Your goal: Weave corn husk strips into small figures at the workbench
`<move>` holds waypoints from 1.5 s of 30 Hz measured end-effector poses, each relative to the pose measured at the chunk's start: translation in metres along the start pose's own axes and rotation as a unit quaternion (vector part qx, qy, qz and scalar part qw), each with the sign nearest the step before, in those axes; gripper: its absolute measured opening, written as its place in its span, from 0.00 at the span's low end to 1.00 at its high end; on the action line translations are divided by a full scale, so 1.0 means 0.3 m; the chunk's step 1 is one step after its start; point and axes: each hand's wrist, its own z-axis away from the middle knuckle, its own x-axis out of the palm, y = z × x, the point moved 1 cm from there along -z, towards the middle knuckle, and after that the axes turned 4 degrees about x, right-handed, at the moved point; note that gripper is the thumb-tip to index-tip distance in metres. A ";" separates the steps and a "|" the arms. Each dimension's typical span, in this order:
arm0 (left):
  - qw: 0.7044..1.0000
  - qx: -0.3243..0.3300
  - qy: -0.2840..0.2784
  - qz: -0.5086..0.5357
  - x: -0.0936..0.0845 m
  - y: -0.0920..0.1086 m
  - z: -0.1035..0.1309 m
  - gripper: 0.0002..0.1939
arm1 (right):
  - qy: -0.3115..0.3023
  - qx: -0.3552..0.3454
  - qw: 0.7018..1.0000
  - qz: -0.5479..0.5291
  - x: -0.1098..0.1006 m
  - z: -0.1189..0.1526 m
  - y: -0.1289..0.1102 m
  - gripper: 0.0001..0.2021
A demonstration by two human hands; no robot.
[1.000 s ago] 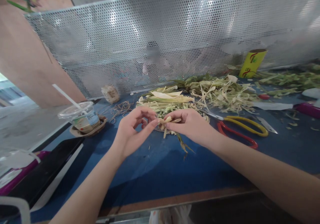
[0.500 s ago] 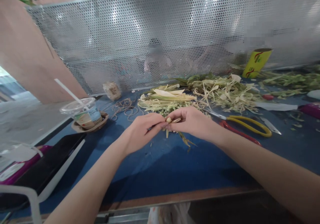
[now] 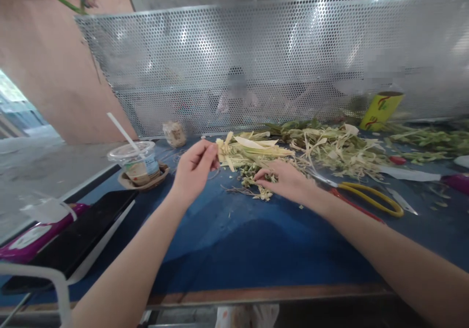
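Observation:
My left hand (image 3: 198, 169) is closed in a pinch on a pale yellow husk flower (image 3: 227, 148), its strips spreading out to the right of my fingertips. Lower and to the right, my right hand (image 3: 284, 177) reaches over a small heap of dried greenish buds and thin stems (image 3: 262, 191). Its thumb and fingers are apart, with nothing visible between them, though the far fingers are partly hidden. Behind both hands lies a bundle of pale corn husks (image 3: 262, 144).
Scissors with yellow and red handles (image 3: 370, 198), a knife (image 3: 406, 172) and a small blade (image 3: 403, 201) lie right. Husk scraps (image 3: 333, 149) and a yellow tube (image 3: 381, 110) stand behind. At left are a drink cup (image 3: 137, 164), a black tray-like object (image 3: 84, 235) and a purple packet (image 3: 44, 235).
My hands, together before, have separated. The left moved up and left with the husk flower; the right let go and went down to the bud heap. The view has shifted slightly.

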 end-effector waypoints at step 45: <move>0.999 0.034 -0.015 0.004 -0.005 -0.105 -0.002 0.15 | -0.059 -0.061 0.989 0.121 0.229 -0.170 -0.169 0.07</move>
